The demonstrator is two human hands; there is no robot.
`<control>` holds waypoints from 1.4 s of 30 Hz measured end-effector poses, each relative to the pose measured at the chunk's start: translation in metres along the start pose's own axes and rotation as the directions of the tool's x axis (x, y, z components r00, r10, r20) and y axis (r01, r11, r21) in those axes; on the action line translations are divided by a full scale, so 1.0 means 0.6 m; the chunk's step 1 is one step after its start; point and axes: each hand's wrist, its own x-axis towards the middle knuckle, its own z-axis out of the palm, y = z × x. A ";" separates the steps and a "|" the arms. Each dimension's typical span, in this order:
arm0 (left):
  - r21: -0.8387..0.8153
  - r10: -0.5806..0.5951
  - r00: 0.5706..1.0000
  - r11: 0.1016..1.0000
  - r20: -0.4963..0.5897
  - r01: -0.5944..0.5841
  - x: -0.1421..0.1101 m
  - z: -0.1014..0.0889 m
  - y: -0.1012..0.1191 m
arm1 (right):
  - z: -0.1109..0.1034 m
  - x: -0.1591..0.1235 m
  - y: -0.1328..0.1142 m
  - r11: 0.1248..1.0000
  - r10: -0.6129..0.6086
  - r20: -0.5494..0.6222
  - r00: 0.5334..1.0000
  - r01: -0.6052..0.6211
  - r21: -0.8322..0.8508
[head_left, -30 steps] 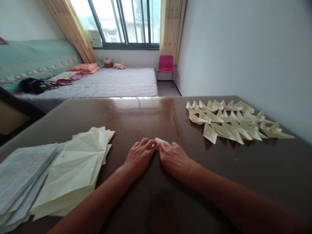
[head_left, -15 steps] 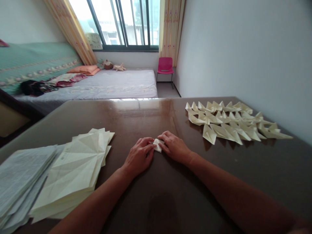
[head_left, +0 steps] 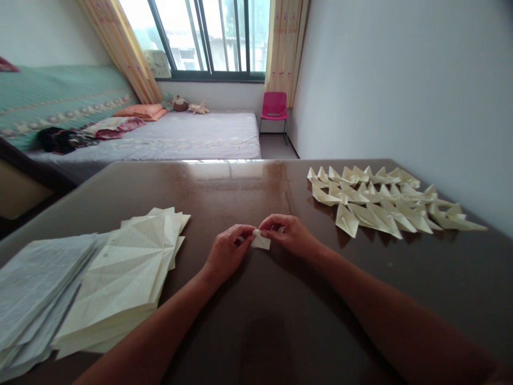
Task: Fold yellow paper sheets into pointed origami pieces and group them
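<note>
A small piece of folded cream paper (head_left: 262, 242) is held between my two hands near the middle of the dark, glossy table (head_left: 256, 299). My left hand (head_left: 229, 246) pinches its upper left edge between thumb and fingers. From the other side, my right hand (head_left: 289, 233) grips its top right edge, thumb toward me. The lower part of the paper shows below the fingertips; its upper edge is partly covered by them.
Creased cream sheets (head_left: 128, 262) lie stacked at left, beside a pile of printed papers (head_left: 40, 289). Several rows of folded paper shapes (head_left: 377, 203) stand at the right. Beyond the table are a bed (head_left: 200, 133) and a pink chair (head_left: 274, 106).
Both hands have shifted from lying over the small paper's sides to pinching its top edge. More of its lower face now shows. The whole view has moved slightly.
</note>
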 end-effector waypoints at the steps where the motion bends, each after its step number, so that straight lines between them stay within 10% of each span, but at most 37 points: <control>1: -0.007 0.019 1.000 1.000 -0.020 -0.019 0.001 -0.001 0.002 | 0.001 -0.001 -0.002 0.999 -0.025 -0.020 0.999 0.024 -0.047; 13: 0.085 0.086 0.991 0.993 -0.104 -0.078 -0.005 0.000 0.007 | 0.009 -0.011 -0.021 0.949 -0.161 -0.079 0.984 0.132 -0.287; 34: -0.130 -0.201 0.960 0.975 -0.194 0.178 0.016 -0.014 -0.024 | -0.001 0.013 0.034 0.924 0.208 -0.255 0.944 -0.104 0.368; 42: -0.047 0.009 1.000 0.999 0.008 -0.008 0.009 -0.009 -0.017 | 0.005 0.006 0.020 0.967 0.055 -0.162 0.985 -0.013 0.253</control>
